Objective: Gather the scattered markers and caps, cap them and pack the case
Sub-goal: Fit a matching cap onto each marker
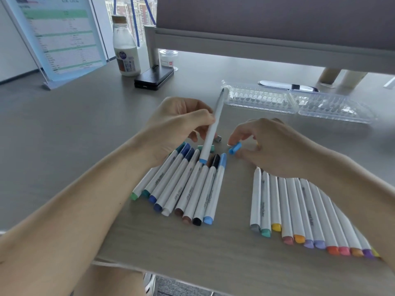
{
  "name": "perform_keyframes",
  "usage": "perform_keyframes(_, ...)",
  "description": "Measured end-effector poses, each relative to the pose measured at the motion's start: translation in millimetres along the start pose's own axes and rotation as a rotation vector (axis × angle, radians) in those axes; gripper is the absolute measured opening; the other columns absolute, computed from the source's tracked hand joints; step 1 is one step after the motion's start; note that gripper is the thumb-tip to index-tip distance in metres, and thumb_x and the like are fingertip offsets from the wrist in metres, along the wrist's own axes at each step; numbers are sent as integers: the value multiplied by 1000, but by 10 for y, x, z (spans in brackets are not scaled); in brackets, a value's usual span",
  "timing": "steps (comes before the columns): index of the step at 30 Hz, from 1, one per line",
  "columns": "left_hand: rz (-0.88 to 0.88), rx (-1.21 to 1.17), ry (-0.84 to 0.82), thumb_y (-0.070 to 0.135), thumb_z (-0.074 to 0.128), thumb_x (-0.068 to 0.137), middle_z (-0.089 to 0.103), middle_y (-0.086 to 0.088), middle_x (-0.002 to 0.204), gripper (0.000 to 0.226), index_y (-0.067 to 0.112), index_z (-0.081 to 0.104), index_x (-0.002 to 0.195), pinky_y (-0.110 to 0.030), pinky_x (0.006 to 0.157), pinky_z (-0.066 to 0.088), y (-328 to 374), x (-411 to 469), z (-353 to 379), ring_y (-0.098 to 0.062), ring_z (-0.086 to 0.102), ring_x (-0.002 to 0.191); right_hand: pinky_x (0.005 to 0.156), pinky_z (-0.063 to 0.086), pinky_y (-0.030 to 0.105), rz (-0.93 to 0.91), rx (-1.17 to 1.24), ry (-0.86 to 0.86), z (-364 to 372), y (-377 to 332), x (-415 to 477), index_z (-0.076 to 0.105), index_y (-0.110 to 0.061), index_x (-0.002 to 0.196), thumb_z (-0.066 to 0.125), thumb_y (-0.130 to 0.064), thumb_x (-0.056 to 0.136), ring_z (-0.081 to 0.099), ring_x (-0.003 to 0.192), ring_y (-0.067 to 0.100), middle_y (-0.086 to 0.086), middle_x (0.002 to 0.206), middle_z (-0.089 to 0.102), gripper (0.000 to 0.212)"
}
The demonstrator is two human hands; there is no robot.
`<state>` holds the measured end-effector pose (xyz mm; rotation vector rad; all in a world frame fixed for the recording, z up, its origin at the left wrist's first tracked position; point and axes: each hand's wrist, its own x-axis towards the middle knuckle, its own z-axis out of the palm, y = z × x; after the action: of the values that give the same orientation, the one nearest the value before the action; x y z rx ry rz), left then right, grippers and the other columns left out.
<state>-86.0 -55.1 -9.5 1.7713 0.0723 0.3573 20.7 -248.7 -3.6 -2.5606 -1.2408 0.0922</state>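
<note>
Left hand (179,124) grips a marker (212,128) tilted toward the clear case (263,99). Right hand (273,146) pinches a blue cap (234,148); bare desk (239,113) fronts the case.

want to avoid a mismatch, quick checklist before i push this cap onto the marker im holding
1. Left hand grips the white marker: ok.
2. Right hand pinches the blue cap: ok.
3. Cap colour matches the marker's blue end: ok.
4. Cap lined up with the tip: not ok; the tip points away toward the clear case, and the cap sits beside the marker's blue end.
5. Cap's open end turned toward the tip: cannot tell.
6. Clear case lying open for packing: ok.
</note>
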Motion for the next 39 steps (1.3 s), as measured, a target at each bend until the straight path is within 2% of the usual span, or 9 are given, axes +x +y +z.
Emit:
perform_keyframes(4, -7, 12, 69, 12, 64, 94, 74, -10, 86, 16, 15, 76, 84, -36, 75, 50, -3, 18, -5, -24, 66, 85, 78, 29, 22, -50, -61, 33, 12, 3, 8, 71, -29, 107, 66, -32, 97, 52, 104, 7, -11, 114, 65, 11)
perform_keyframes(10, 11, 115, 94, 14, 66, 98, 75, 2, 84, 12, 12, 78, 98, -17, 70, 53, -10, 18, -1, -5, 67, 76, 67, 42, 20, -2, 227, 127, -51, 160, -156, 68, -36, 92, 70, -28, 94, 62, 81, -7, -21, 94, 72, 8)
perform_keyframes(14, 113, 254, 100, 15, 79, 90, 79, 3, 88, 7, 17, 81, 96, -15, 75, 53, -39, -4, 43, -2, 69, 80, 86, 57, 38, -18, 413, 218, -101, 244, -224, 73, -30, 92, 73, -26, 89, 71, 83, 3, -14, 87, 76, 5)
perform_keyframes(17, 122, 289, 52, 12, 81, 88, 79, 4, 88, 9, 18, 82, 96, -18, 75, 55, -51, -20, 49, -7, 73, 84, 86, 58, 41, -20, 444, 240, -65, 286, -237, 74, -29, 91, 74, -25, 88, 71, 82, 7, -13, 84, 76, 5)
perform_keyframes(21, 142, 345, 27, 10, 80, 88, 79, 4, 88, 11, 19, 82, 95, -30, 82, 61, -48, -32, 53, -13, 74, 87, 67, 49, 28, -8, 472, 224, -36, 314, -248, 73, -28, 90, 74, -24, 90, 68, 69, 4, -18, 72, 72, 3)
perform_keyframes(24, 141, 381, 20, 12, 81, 87, 78, 6, 87, 12, 22, 82, 94, -32, 82, 60, -56, -39, 60, -12, 73, 84, 73, 52, 31, -8, 439, 230, -36, 319, -249, 73, -29, 91, 73, -26, 90, 68, 72, 4, -19, 73, 72, 2)
perform_keyframes(30, 153, 417, -6, 18, 81, 88, 77, 9, 87, 12, 27, 82, 95, -27, 80, 58, -61, -62, 71, -10, 72, 85, 60, 45, 23, -13, 443, 209, -26, 262, -277, 72, -29, 90, 73, -23, 91, 66, 64, 5, -18, 76, 72, 6)
perform_keyframes(36, 172, 354, -25, 11, 81, 88, 79, 1, 92, 13, 17, 81, 100, -34, 83, 62, -51, -65, 62, -16, 75, 86, 77, 58, 34, -50, 451, 259, -9, 171, -280, 76, -32, 91, 76, -25, 89, 71, 80, 6, -15, 85, 76, 8)
perform_keyframes(39, 168, 318, -21, 10, 82, 87, 78, -2, 91, 13, 15, 80, 99, -29, 80, 62, -44, -72, 58, -16, 75, 83, 77, 60, 29, -83, 508, 274, -3, 159, -297, 79, -30, 90, 80, -23, 87, 73, 78, 6, -13, 82, 77, 8)
